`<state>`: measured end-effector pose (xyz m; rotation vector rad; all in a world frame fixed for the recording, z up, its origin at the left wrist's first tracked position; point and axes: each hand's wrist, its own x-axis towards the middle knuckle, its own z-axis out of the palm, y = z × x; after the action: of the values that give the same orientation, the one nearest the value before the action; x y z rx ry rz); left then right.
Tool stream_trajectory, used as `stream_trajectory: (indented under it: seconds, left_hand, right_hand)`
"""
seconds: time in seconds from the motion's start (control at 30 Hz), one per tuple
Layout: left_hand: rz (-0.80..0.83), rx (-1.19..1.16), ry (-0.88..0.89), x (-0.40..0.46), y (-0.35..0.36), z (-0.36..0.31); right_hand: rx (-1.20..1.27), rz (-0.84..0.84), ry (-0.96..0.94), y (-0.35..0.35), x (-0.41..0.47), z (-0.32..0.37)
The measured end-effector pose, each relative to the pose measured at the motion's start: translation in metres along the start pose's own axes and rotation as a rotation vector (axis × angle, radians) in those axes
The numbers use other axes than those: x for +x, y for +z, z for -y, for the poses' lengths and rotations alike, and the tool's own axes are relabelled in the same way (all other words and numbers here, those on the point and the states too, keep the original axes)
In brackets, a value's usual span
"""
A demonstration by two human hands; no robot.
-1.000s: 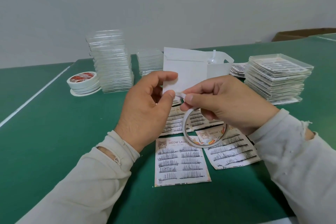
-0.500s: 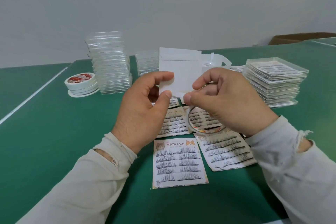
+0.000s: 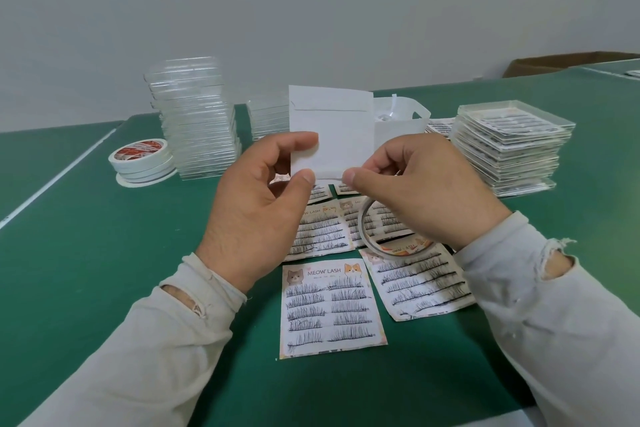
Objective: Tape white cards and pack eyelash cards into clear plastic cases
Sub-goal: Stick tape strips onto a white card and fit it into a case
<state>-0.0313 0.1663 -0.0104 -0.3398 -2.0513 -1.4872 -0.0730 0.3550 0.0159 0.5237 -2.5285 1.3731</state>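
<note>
I hold a white card [image 3: 341,130] upright above the green table. My left hand [image 3: 263,198] pinches its lower left corner between thumb and forefinger. My right hand [image 3: 415,191] pinches a strip of tape at the card's bottom edge, and a thin tape ring [image 3: 372,236] hangs under that hand. Several eyelash cards lie below my hands, one [image 3: 330,308] nearest me and one [image 3: 420,279] to its right. A tall stack of empty clear cases [image 3: 197,121] stands at the back left, and a stack of packed cases [image 3: 509,146] at the right.
Rolls of tape [image 3: 142,161] are piled at the left, beside the clear cases. A small white box [image 3: 398,130] stands behind the held card. A shorter stack of clear cases [image 3: 268,120] sits behind it. A cardboard box [image 3: 561,61] is at the far right.
My right thumb has slid right along the card's bottom edge, laying tape across it. The tape ring has swung further under my right hand. My left hand keeps its pinch.
</note>
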Motion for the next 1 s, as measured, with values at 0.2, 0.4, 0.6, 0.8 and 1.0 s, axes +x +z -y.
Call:
stream_trajectory:
  seconds: [0.2,0.4,0.6,0.8,1.0]
  left_hand:
    - [0.031,-0.033,0.004,-0.001,0.0,-0.001]
    - [-0.005,-0.128,-0.008,0.001,-0.001,0.0]
    - [-0.095,-0.202,-0.041,0.002,-0.001,0.003]
    - [-0.129,-0.524,-0.18,0.0,0.01,0.002]
    - [-0.097,-0.638,-0.299,-0.003,0.013,0.0]
  right_hand:
    - [0.02,-0.026,0.033,0.001,0.001,-0.002]
    - [0.056,-0.036,0.034,-0.003,0.003,-0.006]
    - [0.294,0.088,0.05,-0.003,0.006,-0.01]
    - [0.43,0.038,0.047,-0.001,0.007,-0.01]
    - [0.475,0.033,0.0,0.002,0.005,-0.007]
